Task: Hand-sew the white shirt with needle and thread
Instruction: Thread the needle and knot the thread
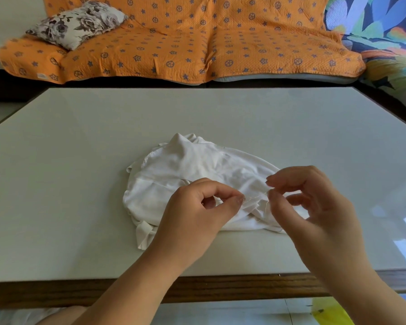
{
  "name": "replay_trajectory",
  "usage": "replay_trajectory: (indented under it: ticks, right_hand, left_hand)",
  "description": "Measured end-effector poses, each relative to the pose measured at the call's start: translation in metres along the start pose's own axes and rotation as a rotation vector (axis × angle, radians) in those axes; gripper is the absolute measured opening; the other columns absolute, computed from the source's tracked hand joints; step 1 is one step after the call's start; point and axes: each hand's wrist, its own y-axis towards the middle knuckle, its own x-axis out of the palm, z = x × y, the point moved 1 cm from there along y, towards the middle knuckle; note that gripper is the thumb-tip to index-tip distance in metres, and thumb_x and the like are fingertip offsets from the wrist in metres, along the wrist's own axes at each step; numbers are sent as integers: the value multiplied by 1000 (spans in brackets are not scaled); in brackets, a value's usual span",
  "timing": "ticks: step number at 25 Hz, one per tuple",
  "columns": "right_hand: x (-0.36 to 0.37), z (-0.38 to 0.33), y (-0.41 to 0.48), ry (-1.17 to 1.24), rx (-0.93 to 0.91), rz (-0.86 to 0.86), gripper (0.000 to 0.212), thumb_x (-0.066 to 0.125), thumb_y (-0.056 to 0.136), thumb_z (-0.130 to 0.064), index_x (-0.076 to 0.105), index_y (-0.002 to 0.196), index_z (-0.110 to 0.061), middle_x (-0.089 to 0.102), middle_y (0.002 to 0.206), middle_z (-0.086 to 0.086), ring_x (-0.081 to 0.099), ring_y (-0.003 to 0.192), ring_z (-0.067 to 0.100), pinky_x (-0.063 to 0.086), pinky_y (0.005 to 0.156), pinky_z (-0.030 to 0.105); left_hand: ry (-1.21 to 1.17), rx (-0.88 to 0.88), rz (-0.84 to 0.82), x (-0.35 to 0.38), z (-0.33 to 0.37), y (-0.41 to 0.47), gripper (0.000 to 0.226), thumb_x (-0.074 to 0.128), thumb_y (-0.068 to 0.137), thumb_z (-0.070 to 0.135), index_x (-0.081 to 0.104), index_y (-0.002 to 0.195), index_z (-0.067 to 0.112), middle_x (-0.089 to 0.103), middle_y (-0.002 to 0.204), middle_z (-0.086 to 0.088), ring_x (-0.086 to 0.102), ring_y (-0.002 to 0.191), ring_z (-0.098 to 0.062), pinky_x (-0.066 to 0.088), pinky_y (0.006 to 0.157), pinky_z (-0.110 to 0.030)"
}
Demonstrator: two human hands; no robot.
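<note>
A crumpled white shirt (192, 174) lies on the pale table (197, 113), near its front edge. My left hand (197, 216) hovers over the shirt's front part, thumb and forefinger pinched together on one end of a thin white thread (256, 197). My right hand (314, 205) is just to the right, its thumb and forefinger pinching the other end of the thread. The thread runs short and taut between the two hands, and a strand hangs down from the right fingers. The needle is too small to make out.
The table has a wooden front edge (197, 289). Behind it stands a sofa with an orange patterned cover (197, 43) and a floral cushion (77, 22). A colourful cloth (384, 31) lies at the far right. Something yellow (331, 313) sits below the table.
</note>
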Motion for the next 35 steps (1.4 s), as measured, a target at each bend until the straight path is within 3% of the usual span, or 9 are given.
replay_trajectory:
  ticks: [3,5,8,12,16,19,24,28,35]
  right_hand:
    - [5,2,-5,-151,-135,-20,12,60,77,-32,71,80,-28,60,97,-11,60,91,9,44,69,11]
    - [8,8,-5,-195,-102,-35,16,59,77,-38,72,80,-30,59,98,-14,59,90,7,43,70,9]
    - [10,12,-5,-208,-79,-31,15,59,77,-43,72,82,-34,58,98,-18,58,89,5,43,70,7]
    - [12,13,-6,-181,-71,-41,8,68,77,-32,73,82,-33,60,96,-16,59,87,3,43,71,8]
    - [13,15,-6,-223,-117,-29,8,69,76,-26,75,81,-28,62,93,-14,60,85,4,43,69,8]
    - [13,16,-6,-247,-149,-10,6,70,76,-23,75,80,-25,63,93,-13,61,84,5,45,67,11]
    - [12,15,-6,-241,-155,22,5,69,75,-19,73,77,-22,64,91,-15,58,78,-1,40,67,5]
    - [11,13,-6,-226,-186,51,12,70,75,-16,69,77,-28,64,89,-15,57,75,-3,39,66,4]
    - [11,15,-5,-193,-184,46,8,71,76,-20,70,77,-28,64,87,-16,58,74,-2,39,65,4]
  left_hand:
    - [-54,-65,-33,-1,0,0,6,73,80,39,77,82,35,57,67,-15,47,61,-15,39,58,-17]
    - [-91,-84,-46,-1,0,0,6,73,80,39,77,83,36,63,79,-20,53,68,-26,44,65,-22]
    - [-111,-91,-62,0,1,0,4,73,81,36,77,83,35,66,84,-20,57,78,-34,47,70,-29]
    - [-109,-78,-65,0,2,0,5,72,81,36,77,83,35,62,74,-18,51,67,-26,43,64,-25]
    - [-99,-55,-53,-1,1,0,5,73,83,30,77,81,32,52,58,12,43,59,-8,37,56,-14]
    - [-67,-49,-51,0,3,-1,6,73,84,25,77,80,27,49,51,21,37,53,-4,32,52,-10]
    - [-100,-96,-98,0,3,0,8,71,86,32,78,85,36,69,77,-3,60,74,-24,49,68,-28]
    - [-156,-160,-102,-1,4,0,14,68,86,24,79,84,32,68,66,15,58,62,3,41,62,-10]
    - [-168,-173,-111,1,2,1,11,71,85,25,78,84,34,75,85,8,69,90,-7,51,86,-24]
